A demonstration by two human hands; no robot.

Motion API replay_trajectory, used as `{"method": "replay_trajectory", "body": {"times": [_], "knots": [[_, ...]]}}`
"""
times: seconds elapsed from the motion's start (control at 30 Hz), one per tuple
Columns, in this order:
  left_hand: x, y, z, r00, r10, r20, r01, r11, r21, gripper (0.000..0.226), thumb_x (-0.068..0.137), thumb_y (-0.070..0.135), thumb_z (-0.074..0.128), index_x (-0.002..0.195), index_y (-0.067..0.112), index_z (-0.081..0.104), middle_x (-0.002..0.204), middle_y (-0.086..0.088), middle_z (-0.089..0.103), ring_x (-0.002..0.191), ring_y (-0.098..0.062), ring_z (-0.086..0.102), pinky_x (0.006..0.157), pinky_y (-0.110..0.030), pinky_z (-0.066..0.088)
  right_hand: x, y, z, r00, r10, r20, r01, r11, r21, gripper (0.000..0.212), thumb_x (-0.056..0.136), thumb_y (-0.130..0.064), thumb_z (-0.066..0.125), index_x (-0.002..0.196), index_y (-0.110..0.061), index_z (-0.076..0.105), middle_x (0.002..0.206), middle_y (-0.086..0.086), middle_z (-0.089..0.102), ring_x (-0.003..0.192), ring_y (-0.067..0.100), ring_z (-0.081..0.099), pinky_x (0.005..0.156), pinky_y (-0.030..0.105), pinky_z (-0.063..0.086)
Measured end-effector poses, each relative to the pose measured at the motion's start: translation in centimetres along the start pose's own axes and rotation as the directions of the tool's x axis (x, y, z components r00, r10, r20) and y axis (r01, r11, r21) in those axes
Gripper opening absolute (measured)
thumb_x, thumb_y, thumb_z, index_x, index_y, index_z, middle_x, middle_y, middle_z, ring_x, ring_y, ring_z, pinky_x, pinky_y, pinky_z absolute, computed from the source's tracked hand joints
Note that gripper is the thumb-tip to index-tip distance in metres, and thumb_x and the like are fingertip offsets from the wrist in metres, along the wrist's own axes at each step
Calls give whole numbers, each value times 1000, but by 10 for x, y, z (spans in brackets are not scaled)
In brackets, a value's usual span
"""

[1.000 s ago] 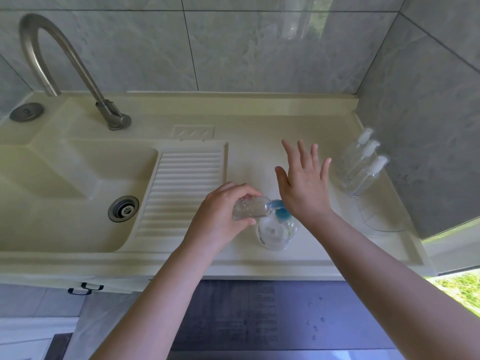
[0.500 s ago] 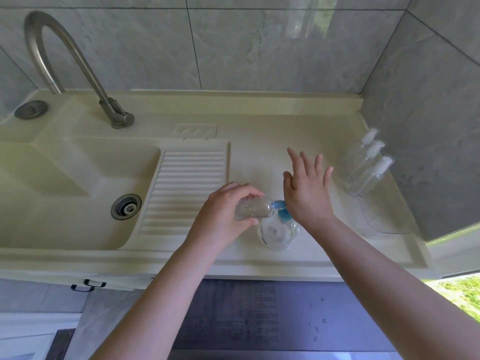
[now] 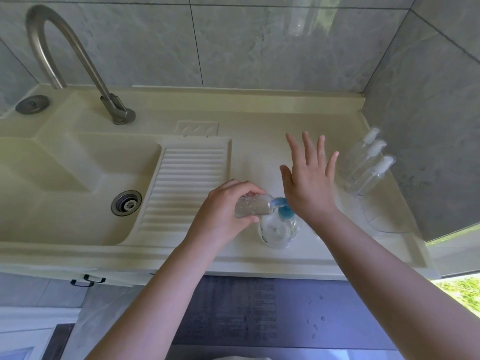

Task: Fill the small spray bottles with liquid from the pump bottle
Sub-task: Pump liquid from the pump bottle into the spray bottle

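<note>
Your left hand grips a small spray bottle sideways against the pump bottle spout; your right hand, fingers spread, presses the pump.

You are standing at a home laundry or wash corner. A cream moulded sink with a steel drain sits at the left end of the desk, a ribbed washboard slopes into the basin, and a tall curved steel tap rises at the back edge. Grey marbled wall tiles close the back and right sides, and a window strip showing greenery is past the desk's right corner.
</note>
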State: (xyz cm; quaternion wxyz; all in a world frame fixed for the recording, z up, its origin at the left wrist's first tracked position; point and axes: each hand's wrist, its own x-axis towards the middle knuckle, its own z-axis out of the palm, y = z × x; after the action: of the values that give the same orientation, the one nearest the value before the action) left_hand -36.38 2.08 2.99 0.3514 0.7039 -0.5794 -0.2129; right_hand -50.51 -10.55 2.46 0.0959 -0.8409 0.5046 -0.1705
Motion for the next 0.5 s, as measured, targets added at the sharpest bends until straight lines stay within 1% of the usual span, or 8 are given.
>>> {"method": "replay_trajectory", "body": {"times": [0.07,0.17,0.23,0.3,0.37,0.4,0.5], "knots": [[-1,0,1,1000,-6,8,6,1000,3,51,66,13,87,108,35,69,102,14,63,97,-3,60,92,-30,50,-6,2,7,998,34,43,-35,999,19,54,105,-22,33,157,-24,19,165,15,10,151,41,-9,119,62,-6],[-1,-2,1,1000,-8,12,8,1000,-1,50,67,13,87,108,34,69,102,14,63,96,-5,60,92,-32,50,-3,6,6,1000,0,-17,-1,999,-42,55,105,-23,36,157,-22,20,165,17,8,151,42,-10,118,62,-6],[-2,-2,1,1000,-7,5,7,1000,-7,49,67,13,87,108,35,69,102,14,63,97,-2,59,92,-28,49,1,4,0,999,-13,-50,10,999,-53,57,105,-27,38,158,-23,17,165,16,7,151,41,-10,118,61,-6],[-2,-2,1,1000,-7,-2,7,1000,-10,49,68,13,87,108,35,69,102,14,63,97,-2,59,92,-25,49,-1,2,3,1000,-3,-7,3,1000,-20,57,105,-26,37,158,-23,17,166,15,7,151,40,-10,118,60,-7],[-2,-2,1,1000,-6,6,6,1000,6,49,68,14,87,109,35,69,103,15,63,98,-2,59,92,-27,49,-6,2,9,998,33,51,-34,999,10,54,105,-24,33,158,-24,18,165,15,10,151,41,-10,119,62,-6],[-1,-2,1,1000,-7,9,7,1000,15,49,68,14,87,109,35,68,102,15,62,98,-3,59,91,-29,50,-6,3,11,998,37,50,-38,999,10,54,105,-24,32,158,-24,19,165,15,11,151,41,-10,119,62,-6],[-1,-3,1,1000,-11,17,11,1000,9,50,68,14,87,109,36,68,102,16,62,98,-3,60,92,-31,50,-4,4,4,1000,9,-20,-9,1000,-12,55,105,-29,35,158,-24,18,165,13,11,152,39,-8,119,60,-6]]}}
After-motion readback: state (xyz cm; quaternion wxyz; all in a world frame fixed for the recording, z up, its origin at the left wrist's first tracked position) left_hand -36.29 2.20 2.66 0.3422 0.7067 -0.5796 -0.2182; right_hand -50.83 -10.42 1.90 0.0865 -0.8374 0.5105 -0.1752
